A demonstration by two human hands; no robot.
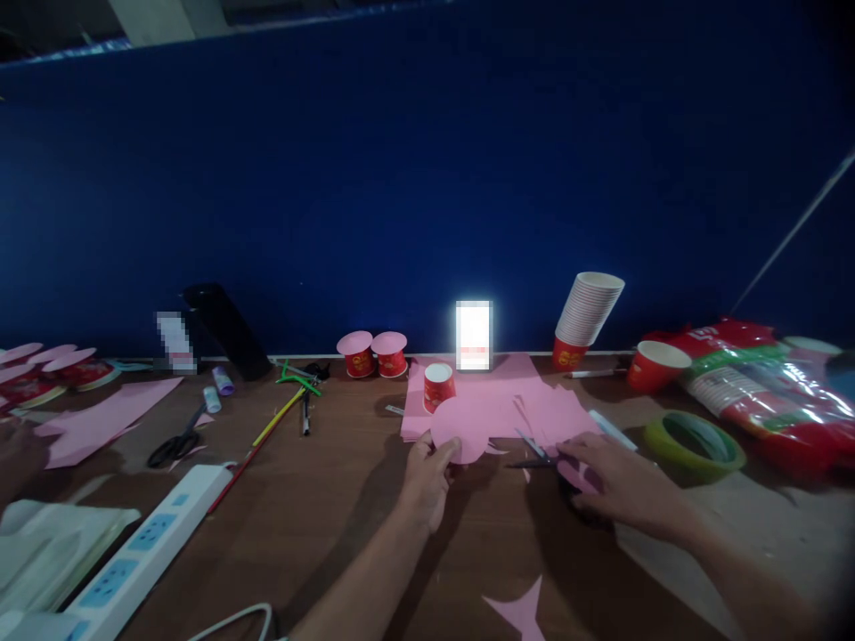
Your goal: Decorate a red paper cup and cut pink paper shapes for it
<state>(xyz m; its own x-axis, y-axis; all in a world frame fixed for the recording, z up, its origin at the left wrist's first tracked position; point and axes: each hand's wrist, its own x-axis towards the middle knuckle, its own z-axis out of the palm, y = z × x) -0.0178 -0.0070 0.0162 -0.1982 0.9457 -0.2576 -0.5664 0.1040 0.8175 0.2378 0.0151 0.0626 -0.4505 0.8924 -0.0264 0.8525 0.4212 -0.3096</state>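
My left hand (427, 481) pinches a round pink paper disc (460, 432) between thumb and fingers, above the table. My right hand (621, 490) is curled over the dark handles of a pair of scissors (534, 461), whose blades point left and are apart. Something pink shows between the right fingers; I cannot tell whether it is held. Just behind the disc, a red paper cup (439, 388) stands on a stack of pink paper sheets (494, 383). A pink paper offcut (521, 610) lies near the front edge of the view.
Two red cups topped with pink discs (372, 353) stand against the blue partition (401, 178). At right are stacked cups (588, 320), green tape (695, 445) and a plastic-wrapped pack (768, 392). A white power strip (153, 543) lies at left; another person's hand (17, 454) shows beyond.
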